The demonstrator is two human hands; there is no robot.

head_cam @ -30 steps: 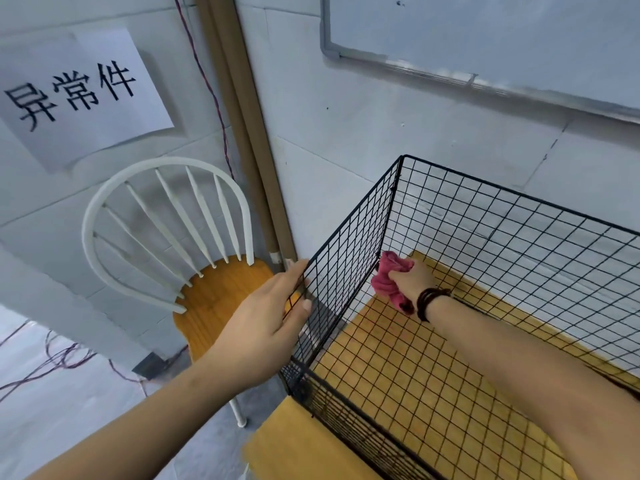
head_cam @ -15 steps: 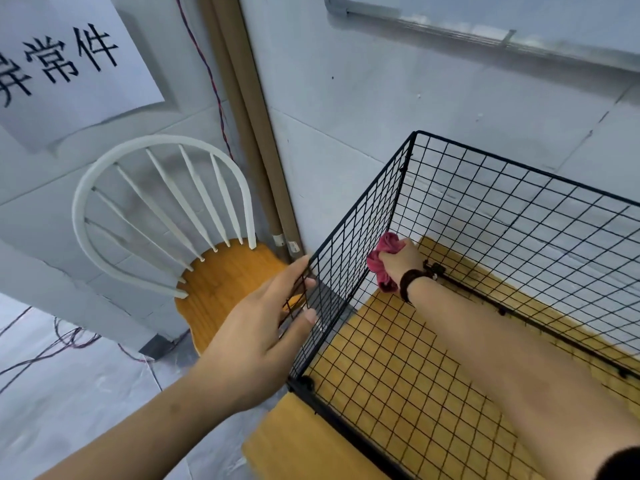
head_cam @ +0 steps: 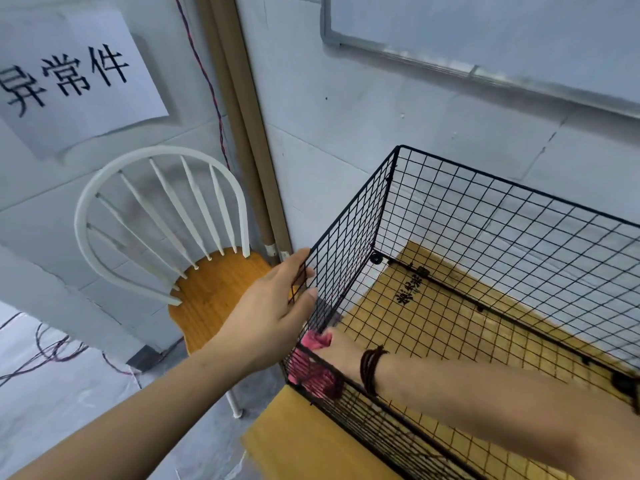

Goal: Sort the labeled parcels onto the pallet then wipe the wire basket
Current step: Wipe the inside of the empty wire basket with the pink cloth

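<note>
— At the near left corner of the wire basket [head_cam: 485, 237], where do the hands sit?

— One on each side of the mesh. The left hand [head_cam: 266, 313] is outside, thumb and fingers pinching the top rim of the basket's left wall. The right hand [head_cam: 341, 355] is inside, low in that corner, holding a bunched pink cloth [head_cam: 313, 374] against the wire where the left and front walls meet.

— And the basket itself?

— Black wire grid, open-topped, square-cornered. It stands on a yellow wooden tabletop [head_cam: 311, 441] near a pale wall. A round black connector [head_cam: 375, 258] joins the panels at the far left bottom corner.

— What surrounds it?

— A white spindle-back chair [head_cam: 214, 292] with a wooden seat stands just left of the tabletop. Brown cardboard tubes [head_cam: 242, 133] stand upright in the corner of the room behind it. A paper sign [head_cam: 76, 77] with black characters hangs above the chair, and a whiteboard [head_cam: 485, 29] above the basket.

— What can't be made out?

— The right hand's fingers: cloth and wire cover them, and that corner is blurred. Only the dark cord bracelet [head_cam: 370, 368] at the wrist reads clearly. The picture's edge cuts off the basket's right side and the sign's left edge. Black print on the wood under the basket's floor grid is too small to read.
</note>
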